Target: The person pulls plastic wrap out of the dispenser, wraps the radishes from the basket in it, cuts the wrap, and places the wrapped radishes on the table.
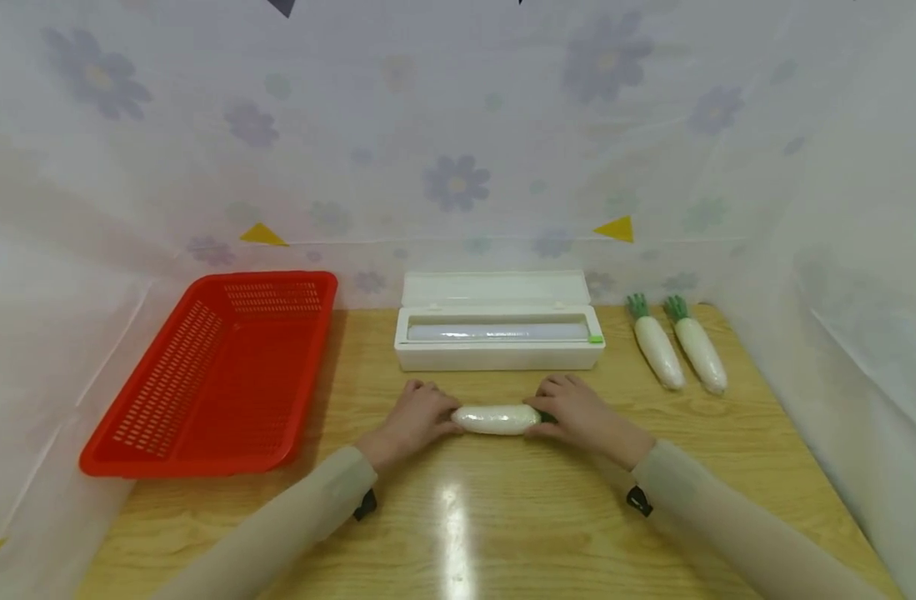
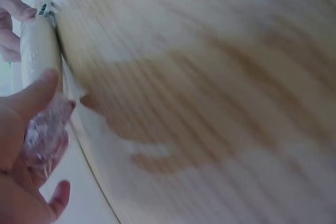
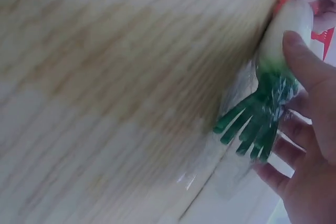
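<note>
A white radish (image 1: 497, 419) lies crosswise over the table in front of me, with clear plastic film around it. My left hand (image 1: 418, 415) grips its left end, where crumpled film (image 2: 46, 135) bunches between thumb and fingers in the left wrist view. At the other end my right hand (image 1: 572, 414) holds the radish near its green leaves (image 3: 257, 116), thumb on the white body. Loose film spreads past the leaves in the right wrist view. Just behind the hands stands a white cling film box (image 1: 498, 358), lid raised, a roll of film (image 1: 498, 332) inside.
To the left sits a red plastic basket (image 1: 236, 400) with slotted sides. Two more radishes (image 1: 658, 350) with green tops lie side by side at the back right of the wooden table (image 1: 533, 533). A flowered curtain (image 1: 352, 125) surrounds the table's back and sides.
</note>
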A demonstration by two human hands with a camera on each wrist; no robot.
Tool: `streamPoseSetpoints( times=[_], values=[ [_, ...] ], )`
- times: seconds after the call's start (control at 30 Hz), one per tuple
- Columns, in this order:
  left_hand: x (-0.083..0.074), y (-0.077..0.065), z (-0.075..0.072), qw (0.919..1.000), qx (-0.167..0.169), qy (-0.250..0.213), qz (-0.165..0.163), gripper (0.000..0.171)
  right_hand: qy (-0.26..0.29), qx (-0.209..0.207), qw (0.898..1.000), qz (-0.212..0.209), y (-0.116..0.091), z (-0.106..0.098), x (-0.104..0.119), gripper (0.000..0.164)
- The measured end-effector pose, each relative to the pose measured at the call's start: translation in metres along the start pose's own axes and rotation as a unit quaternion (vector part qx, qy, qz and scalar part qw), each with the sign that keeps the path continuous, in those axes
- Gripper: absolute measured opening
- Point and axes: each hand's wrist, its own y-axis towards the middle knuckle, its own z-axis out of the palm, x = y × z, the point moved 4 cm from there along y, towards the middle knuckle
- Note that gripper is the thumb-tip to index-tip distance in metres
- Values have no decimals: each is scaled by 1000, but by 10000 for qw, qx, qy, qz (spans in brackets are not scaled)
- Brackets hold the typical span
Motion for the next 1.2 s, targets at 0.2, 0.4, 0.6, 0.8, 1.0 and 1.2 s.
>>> streamPoseSetpoints(
  times=[0.2,0.4,0.6,0.8,1.0,1.2],
  values=[
    [-2,-7,3,9980,372,-454,243,32,428,160,9989,-78,-2,-2,0,53],
    [6,-16,-1,9967,104,-794,-132,42,312,256,9992,-44,-4,3,0,54],
    [26,-32,-8,9787,50,-1879,-825,26,49,178,9998,-110,-5,4,0,54],
    [31,-33,-10,9339,427,-3239,-1453,13,-92,137,9996,-225,-7,1,2,52],
    [13,-17,-12,9000,359,-3983,-1732,15,-239,295,9989,-278,-6,-2,6,52],
    [-2,-5,-14,8756,543,-4484,-1713,26,-244,364,9988,-196,-5,-2,5,52]
  ],
)
